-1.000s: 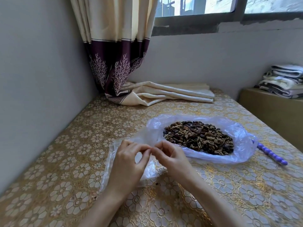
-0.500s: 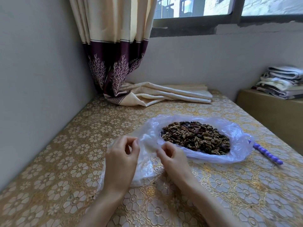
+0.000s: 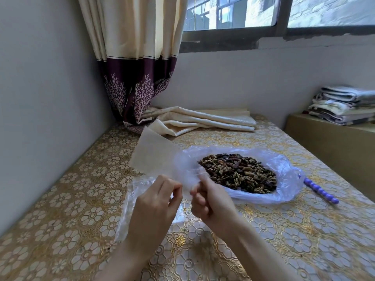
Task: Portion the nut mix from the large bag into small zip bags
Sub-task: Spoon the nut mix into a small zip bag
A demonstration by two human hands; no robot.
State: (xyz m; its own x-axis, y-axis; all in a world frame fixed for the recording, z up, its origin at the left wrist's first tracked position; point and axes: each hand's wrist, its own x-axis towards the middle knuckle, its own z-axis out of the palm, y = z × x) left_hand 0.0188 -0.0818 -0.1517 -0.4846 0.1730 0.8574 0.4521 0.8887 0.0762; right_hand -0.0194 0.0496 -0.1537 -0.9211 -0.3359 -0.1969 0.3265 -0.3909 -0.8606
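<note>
Here, both hands are working at the near middle of the gold, flower-patterned tablecloth (image 3: 60, 199) that is covering the table. The left hand (image 3: 154, 207) is curling its fingers and pinching, between thumb and fingertips, the near edge of a small clear zip bag (image 3: 154, 157), which is standing up off the table and slanting away toward the far left, its flat translucent panel catching the light. The right hand (image 3: 211, 201) is also curling inward, its thumb and fingers pinching the same bag's near edge just beside the left hand's grip. Under the left hand, a flat stack of further clear plastic bags (image 3: 132, 199) is lying on the cloth. Just to the right of the hands, and a little farther away, the large crumpled clear plastic bag (image 3: 284, 175) is lying open on the table with the brown nut mix (image 3: 239, 171) heaped inside it. A purple beaded stick (image 3: 320, 191) is lying on the cloth just beside the large bag's right edge. At the far end, a cream folded cloth (image 3: 203, 120) is resting below a cream and purple curtain (image 3: 136, 57) that is hanging in the corner, and folded linens (image 3: 345, 106) are sitting on a ledge at the far right.
</note>
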